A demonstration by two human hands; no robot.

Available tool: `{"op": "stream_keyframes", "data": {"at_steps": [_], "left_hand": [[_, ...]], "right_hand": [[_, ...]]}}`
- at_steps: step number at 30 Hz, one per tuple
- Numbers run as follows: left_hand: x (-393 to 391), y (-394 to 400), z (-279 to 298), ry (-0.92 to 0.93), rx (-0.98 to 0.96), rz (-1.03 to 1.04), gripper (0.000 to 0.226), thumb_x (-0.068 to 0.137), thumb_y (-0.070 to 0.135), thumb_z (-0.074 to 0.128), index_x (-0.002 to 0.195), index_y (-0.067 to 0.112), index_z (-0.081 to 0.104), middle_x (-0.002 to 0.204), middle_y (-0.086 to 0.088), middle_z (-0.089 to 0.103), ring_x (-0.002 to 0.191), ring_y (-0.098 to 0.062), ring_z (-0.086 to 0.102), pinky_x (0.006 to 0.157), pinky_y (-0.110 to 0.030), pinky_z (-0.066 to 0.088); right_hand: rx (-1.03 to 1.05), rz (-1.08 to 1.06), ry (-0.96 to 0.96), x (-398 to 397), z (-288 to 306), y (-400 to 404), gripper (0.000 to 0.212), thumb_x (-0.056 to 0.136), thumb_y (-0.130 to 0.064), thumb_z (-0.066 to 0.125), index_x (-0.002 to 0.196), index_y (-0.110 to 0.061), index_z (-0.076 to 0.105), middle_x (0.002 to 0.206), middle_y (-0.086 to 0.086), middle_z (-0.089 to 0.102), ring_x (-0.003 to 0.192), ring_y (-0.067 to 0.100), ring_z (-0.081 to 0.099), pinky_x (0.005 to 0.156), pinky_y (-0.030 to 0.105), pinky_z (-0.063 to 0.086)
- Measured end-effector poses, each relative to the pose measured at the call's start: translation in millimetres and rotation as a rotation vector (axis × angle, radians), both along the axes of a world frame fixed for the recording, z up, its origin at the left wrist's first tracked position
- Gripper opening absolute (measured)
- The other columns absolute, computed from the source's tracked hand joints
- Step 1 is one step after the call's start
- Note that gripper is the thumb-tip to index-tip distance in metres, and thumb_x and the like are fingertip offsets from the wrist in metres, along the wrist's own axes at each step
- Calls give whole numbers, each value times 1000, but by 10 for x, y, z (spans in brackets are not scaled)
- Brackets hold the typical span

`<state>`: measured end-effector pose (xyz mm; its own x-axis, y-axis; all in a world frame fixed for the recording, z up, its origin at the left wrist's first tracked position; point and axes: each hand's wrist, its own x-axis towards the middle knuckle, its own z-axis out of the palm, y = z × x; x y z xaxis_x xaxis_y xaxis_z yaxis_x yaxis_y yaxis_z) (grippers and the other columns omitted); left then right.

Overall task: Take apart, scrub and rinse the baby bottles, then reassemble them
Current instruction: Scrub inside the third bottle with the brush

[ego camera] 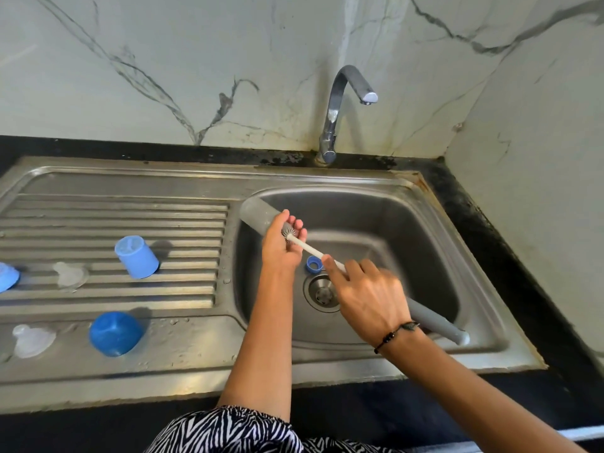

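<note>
Bottle brush [313, 248] work is under way over the sink basin [408, 230]. Our left hand [281, 246] wraps around the mouth end of a clear baby bottle [258, 214], which we hold tilted, its base pointing up and left above the basin's left edge. The brush's bristle head sits at the bottle's mouth, just inside our curled fingers. Our right hand [369, 295] grips the brush lower down, thumb and fingers closed around its white stem, while the grey handle [438, 322] runs out past our wrist toward the basin's front right corner. A dark beaded bracelet [392, 335] circles that wrist.

Down in the basin, a small blue screw ring [313, 264] lies just beside the drain [323, 294]. The tap [346, 103] stands behind, its spout turned right.

On the ribbed drainboard [98, 223] to the left, a light blue cap [137, 256] stands upside down, and a clear teat [70, 274] lies near it. Closer to us, a darker blue dome cap [114, 333] rests beside a second clear teat [31, 341]. Another blue piece [7, 276] shows at the left border, cut off, so we cannot tell what it is.
</note>
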<state>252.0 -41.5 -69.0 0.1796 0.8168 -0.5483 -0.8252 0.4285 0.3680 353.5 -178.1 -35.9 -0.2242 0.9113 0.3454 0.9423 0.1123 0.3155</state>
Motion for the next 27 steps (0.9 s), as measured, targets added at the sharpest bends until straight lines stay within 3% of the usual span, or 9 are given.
{"op": "stream_keyframes", "data": {"at_steps": [4, 7, 11, 15, 17, 20, 23, 25, 27], "left_hand": [[-11, 34, 48, -131, -5, 66, 23, 89, 14, 63, 68, 10, 52, 50, 1, 51, 43, -8, 47, 57, -22, 45], [40, 34, 120, -102, 51, 46, 19, 88, 8, 62, 71, 9, 55, 49, 0, 52, 40, -8, 48, 51, -23, 47], [94, 23, 184, -6, 87, 30, 16, 88, 6, 61, 73, 7, 55, 52, 0, 52, 39, -7, 47, 49, -23, 48], [145, -28, 231, -23, 139, -21, 13, 89, 7, 60, 77, 7, 55, 55, -1, 51, 43, -9, 48, 50, -24, 47], [119, -15, 243, -27, 161, -28, 14, 90, 17, 61, 86, 5, 55, 61, -3, 53, 50, -12, 51, 56, -27, 49], [-15, 15, 233, -102, 166, -64, 53, 89, 47, 55, 113, -1, 55, 85, -12, 61, 80, -22, 62, 81, -35, 51], [-149, 19, 173, -198, 170, -6, 68, 83, 44, 62, 133, 1, 47, 106, -15, 62, 110, -29, 60, 94, -40, 49], [-195, 20, 161, -303, 168, 60, 63, 79, 34, 67, 128, -2, 49, 101, -17, 63, 97, -29, 66, 84, -39, 56], [-196, 38, 177, -373, 158, 98, 42, 85, 30, 63, 110, -2, 52, 86, -15, 65, 64, -19, 66, 58, -25, 57]], "right_hand": [[85, 22, 37, 37, -15, 24, 32, 83, -10, 44, 97, -12, 72, 55, 2, 52, 46, 23, 51, 38, 26, 34], [-114, -75, 71, -2, 9, 86, 35, 79, -14, 51, 110, -14, 67, 65, 5, 58, 47, 26, 56, 36, 26, 35], [-336, -144, 248, -69, 117, 235, 53, 91, -12, 37, 143, -23, 28, 109, 10, 58, 92, 36, 62, 62, 35, 38], [-321, -153, 389, -160, 283, 490, 43, 90, -12, 43, 132, -22, 43, 104, 10, 62, 94, 35, 60, 64, 34, 37], [-360, -159, 449, -158, 278, 542, 44, 89, -10, 43, 130, -26, 46, 102, 10, 63, 92, 34, 60, 64, 33, 39], [-408, -160, 723, -118, 306, 535, 40, 88, -6, 44, 120, -26, 58, 101, 8, 66, 90, 28, 61, 69, 32, 48], [-516, -105, 1115, -96, 399, 495, 36, 88, 2, 44, 113, -14, 65, 75, -4, 62, 48, -2, 55, 46, 9, 40], [-565, -75, 1077, -131, 416, 429, 36, 88, 1, 46, 114, -15, 65, 76, -10, 61, 47, -8, 51, 44, 7, 37], [-524, -45, 974, -169, 365, 353, 39, 87, -4, 47, 116, -24, 64, 97, 1, 69, 74, 10, 63, 66, 20, 49]]}}
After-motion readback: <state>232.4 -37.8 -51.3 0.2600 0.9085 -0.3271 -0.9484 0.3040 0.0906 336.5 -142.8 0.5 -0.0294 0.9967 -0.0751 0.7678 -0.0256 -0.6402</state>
